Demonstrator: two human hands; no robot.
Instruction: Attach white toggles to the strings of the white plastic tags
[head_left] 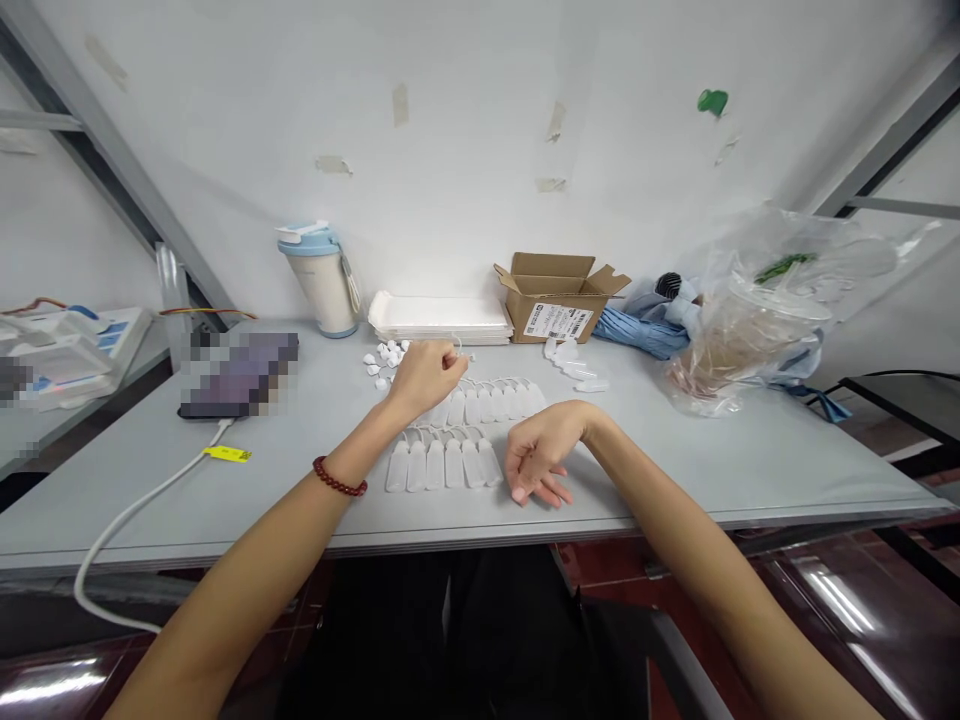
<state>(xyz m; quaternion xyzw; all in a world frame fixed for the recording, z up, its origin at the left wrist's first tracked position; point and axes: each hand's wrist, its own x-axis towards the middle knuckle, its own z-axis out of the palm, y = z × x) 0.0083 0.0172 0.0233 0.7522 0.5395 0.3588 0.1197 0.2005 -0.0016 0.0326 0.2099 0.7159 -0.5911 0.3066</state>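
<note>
My left hand (429,382) is closed above the back row of small translucent white bottles (495,404). A thin white strap (458,343) sticks up at its fingertips; whatever else it grips is hidden. My right hand (541,455) hangs bent at the wrist, fingers apart and pointing down, with nothing visible in it. It is just right of the front row of translucent bottles (436,466), which lie side by side with looped straps at their tops. Loose white caps (386,356) are scattered behind my left hand. Several strapless translucent pieces (574,367) lie before the carton.
Along the wall stand a tumbler (321,280), a stack of white trays (446,318) and an open cardboard box (559,305). Blue fabric (645,330) and a plastic-bagged cup (750,335) sit right. A phone (244,378) with a white cable (150,502) lies left.
</note>
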